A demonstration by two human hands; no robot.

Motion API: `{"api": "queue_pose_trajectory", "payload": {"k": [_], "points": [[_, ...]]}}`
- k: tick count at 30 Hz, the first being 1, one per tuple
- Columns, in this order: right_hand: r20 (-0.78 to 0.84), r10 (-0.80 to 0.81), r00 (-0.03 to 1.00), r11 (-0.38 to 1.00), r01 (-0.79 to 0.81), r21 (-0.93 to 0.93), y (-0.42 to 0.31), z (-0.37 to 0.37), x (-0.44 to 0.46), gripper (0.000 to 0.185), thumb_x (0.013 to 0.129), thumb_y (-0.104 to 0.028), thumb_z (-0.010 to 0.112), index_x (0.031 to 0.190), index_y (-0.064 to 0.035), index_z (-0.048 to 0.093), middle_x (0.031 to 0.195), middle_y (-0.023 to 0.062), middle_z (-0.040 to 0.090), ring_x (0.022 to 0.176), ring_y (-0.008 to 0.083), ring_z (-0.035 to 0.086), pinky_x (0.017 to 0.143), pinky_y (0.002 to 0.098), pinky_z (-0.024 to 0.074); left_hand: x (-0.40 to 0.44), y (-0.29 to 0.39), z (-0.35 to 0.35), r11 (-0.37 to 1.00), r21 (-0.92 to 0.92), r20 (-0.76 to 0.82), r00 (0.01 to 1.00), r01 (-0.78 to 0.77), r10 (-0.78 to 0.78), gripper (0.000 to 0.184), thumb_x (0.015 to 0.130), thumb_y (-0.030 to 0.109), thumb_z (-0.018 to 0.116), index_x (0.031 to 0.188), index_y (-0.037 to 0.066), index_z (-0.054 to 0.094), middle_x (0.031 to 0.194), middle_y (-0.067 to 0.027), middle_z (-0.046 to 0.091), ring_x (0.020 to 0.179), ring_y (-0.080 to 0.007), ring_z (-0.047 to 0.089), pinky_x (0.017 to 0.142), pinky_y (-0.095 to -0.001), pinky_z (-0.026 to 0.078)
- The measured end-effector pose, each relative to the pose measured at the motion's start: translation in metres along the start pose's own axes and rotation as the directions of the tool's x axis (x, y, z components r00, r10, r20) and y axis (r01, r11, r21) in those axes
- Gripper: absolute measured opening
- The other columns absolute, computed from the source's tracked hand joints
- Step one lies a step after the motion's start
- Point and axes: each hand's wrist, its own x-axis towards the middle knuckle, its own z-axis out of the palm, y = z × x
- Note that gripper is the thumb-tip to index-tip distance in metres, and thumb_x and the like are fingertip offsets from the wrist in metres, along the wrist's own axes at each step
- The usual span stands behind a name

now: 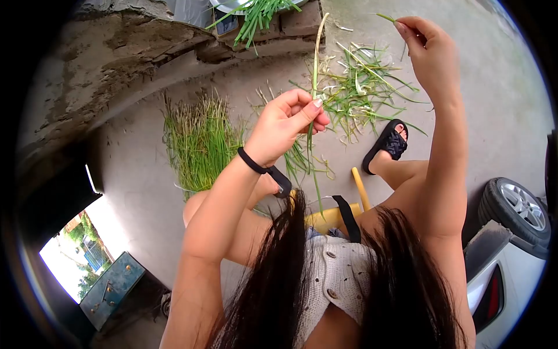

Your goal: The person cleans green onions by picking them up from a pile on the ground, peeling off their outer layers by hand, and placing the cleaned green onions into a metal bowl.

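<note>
My left hand (pixel 286 123) is closed, thumb against fingers, around a long thin green stalk (pixel 315 64) that looks like a garlic chive. The stalk stands above the fingers with a pale, curved top, and its green end hangs below. Up to the right, my right hand (pixel 429 51) pinches a short green strip (pixel 385 17) between thumb and fingertips. Beneath the hands, on the floor, lies a loose scatter of green and whitish scraps (pixel 360 87). Left of them rests a thick bundle of similar stalks (pixel 200 142) with brownish upper ends.
A metal tray (pixel 220 4) with green stalks (pixel 258 20) stands on a brick ledge (pixel 299 24), beside a phone (pixel 227 24). Sandalled feet (pixel 388 145) flank the scraps. A yellow seat (pixel 325 218) is under me. A car wheel (pixel 517 209) is at right, a teal cabinet (pixel 113 291) lower left.
</note>
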Motion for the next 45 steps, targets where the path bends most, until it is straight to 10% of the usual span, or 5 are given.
{"api": "queue_pose_trajectory", "payload": {"k": [9, 24, 28, 36, 45], "points": [[0.516, -0.154, 0.843, 0.94, -0.036, 0.339, -0.049, 0.033, -0.042, 0.02, 0.078, -0.016, 0.063, 0.084, 0.0029, 0.064, 0.077, 0.0151, 0.063, 0.069, 0.0274, 0.061, 0.067, 0.0345, 0.0483, 0.004, -0.006, 0.006, 0.986, 0.087, -0.128, 0.98, -0.141, 0.151, 0.019, 0.089, 0.012, 0.056, 0.104, 0.001, 0.056, 0.085, -0.0072, 0.063, 0.075, -0.0121, 0.061, 0.067, -0.0247, 0.049], [0.047, -0.252, 0.967, 0.959, 0.243, 0.143, -0.031, 0.048, -0.029, 0.01, 0.083, -0.009, 0.055, 0.085, -0.0008, 0.06, 0.076, 0.0123, 0.057, 0.07, 0.0283, 0.055, 0.063, 0.036, 0.0445, -0.009, 0.013, 0.0, 0.996, -0.047, 0.044, 0.996, -0.073, 0.075, 0.022, 0.091, 0.016, 0.051, 0.106, 0.002, 0.058, 0.077, -0.0026, 0.06, 0.071, -0.0091, 0.056, 0.067, -0.022, 0.046], [-0.072, -0.017, 0.997, 0.996, 0.023, 0.081, 0.0, 0.017, -0.002, 0.019, 0.086, -0.016, 0.058, 0.094, 0.0011, 0.062, 0.082, 0.0025, 0.065, 0.069, 0.0076, 0.055, 0.06, 0.022, 0.044, -0.011, 0.012, -0.002, 0.996, -0.057, 0.07, 0.995, -0.07, 0.074, 0.022, 0.092, 0.016, 0.05, 0.106, 0.002, 0.058, 0.078, -0.003, 0.06, 0.072, -0.0092, 0.056, 0.067, -0.0224, 0.046], [0.641, 0.058, 0.765, 0.795, -0.424, 0.433, -0.051, 0.024, -0.032, 0.023, 0.081, -0.016, 0.064, 0.09, 0.0048, 0.063, 0.076, 0.0076, 0.065, 0.069, 0.01, 0.061, 0.063, 0.0236, 0.0483, -0.003, 0.007, 0.0, 0.995, -0.058, 0.014, 0.996, -0.086, 0.087, 0.024, 0.094, 0.019, 0.047, 0.106, 0.002, 0.057, 0.082, -0.0039, 0.061, 0.073, -0.0102, 0.057, 0.069, -0.0227, 0.046], [0.57, -0.062, 0.819, 0.732, -0.351, 0.584, -0.05, 0.048, -0.045, 0.016, 0.085, -0.009, 0.059, 0.09, 0.0052, 0.062, 0.076, 0.0064, 0.064, 0.069, 0.0094, 0.061, 0.064, 0.023, 0.0492, -0.002, 0.009, 0.001, 0.994, -0.049, -0.014, 0.996, -0.093, 0.092, 0.023, 0.094, 0.022, 0.046, 0.099, 0.001, 0.056, 0.078, -0.0041, 0.059, 0.069, -0.0102, 0.056, 0.064, -0.0222, 0.046]]}}
